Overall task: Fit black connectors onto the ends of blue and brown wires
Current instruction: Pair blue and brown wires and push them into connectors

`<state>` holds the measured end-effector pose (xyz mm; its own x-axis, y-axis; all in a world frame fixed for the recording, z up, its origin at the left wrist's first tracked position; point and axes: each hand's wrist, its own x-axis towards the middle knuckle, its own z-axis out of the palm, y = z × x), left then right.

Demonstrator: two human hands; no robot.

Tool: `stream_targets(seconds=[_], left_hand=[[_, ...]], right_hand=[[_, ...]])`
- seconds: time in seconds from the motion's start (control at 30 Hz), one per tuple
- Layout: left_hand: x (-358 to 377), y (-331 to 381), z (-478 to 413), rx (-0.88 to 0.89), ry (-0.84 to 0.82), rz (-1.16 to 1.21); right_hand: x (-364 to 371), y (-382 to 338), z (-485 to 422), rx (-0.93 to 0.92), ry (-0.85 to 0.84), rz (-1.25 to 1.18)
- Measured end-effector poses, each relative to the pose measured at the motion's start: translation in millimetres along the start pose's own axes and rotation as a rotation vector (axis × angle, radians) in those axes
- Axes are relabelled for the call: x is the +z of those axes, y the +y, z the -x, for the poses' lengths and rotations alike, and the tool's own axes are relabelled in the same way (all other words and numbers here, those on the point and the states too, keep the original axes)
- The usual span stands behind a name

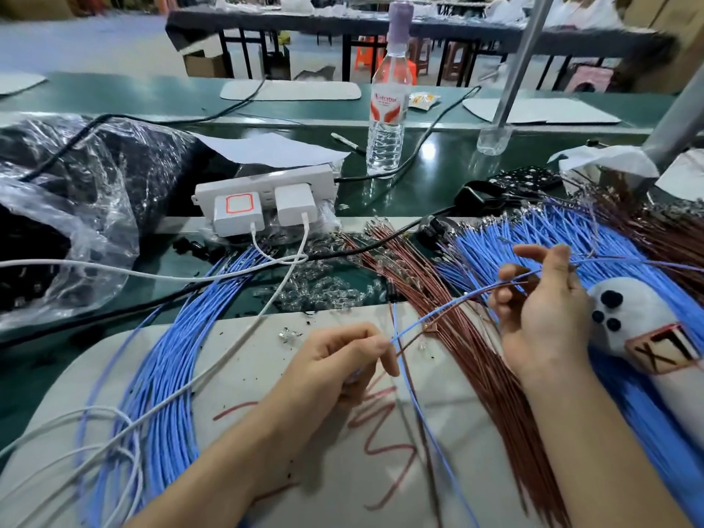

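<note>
- The left hand (335, 360) is curled, pinching a blue wire (442, 310) near its end above the pale mat (266, 360).
- That wire and a brown wire (503, 286) rise to the right hand (541, 310), whose fingers grip both.
- No black connector shows in either hand; level both tips before seating one.
- The green table (438, 192) carries a blue bundle (167, 367), power strip (263, 200), water bottle (386, 120) and brown bundle (468, 360).
- Behind stand dark tables (343, 26) and orange stools (365, 55).
</note>
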<state>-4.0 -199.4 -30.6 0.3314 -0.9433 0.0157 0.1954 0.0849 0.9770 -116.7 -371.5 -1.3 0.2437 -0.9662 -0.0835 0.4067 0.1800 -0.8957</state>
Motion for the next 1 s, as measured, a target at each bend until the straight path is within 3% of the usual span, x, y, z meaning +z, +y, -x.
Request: stream_targets(seconds=[0.23, 0.53, 0.77, 0.93, 1.0], left_hand=[[3.3, -3.3, -1.7, 0.076, 0.123, -0.191], [4.7, -3.9, -0.7, 0.112, 0.132, -0.169], [4.2, -8.2, -4.2, 0.231, 0.145, -0.366], [-0.7, -7.3, -5.2, 0.208, 0.195, -0.400], [-0.5, -4.5, -4.1, 0.178, 0.223, -0.277]], right_hand=[[6.9, 7.9, 9.9, 0.151, -0.205, -0.052], [9.3, 15.2, 14.3, 0.371, -0.312, 0.097], [12.4, 23.7, 32.9, 0.354, -0.838, 0.350], [15.7, 29.6, 33.2, 0.247, -0.766, 0.287], [16.5, 29.0, 32.0, 0.266, -0.718, 0.180]])
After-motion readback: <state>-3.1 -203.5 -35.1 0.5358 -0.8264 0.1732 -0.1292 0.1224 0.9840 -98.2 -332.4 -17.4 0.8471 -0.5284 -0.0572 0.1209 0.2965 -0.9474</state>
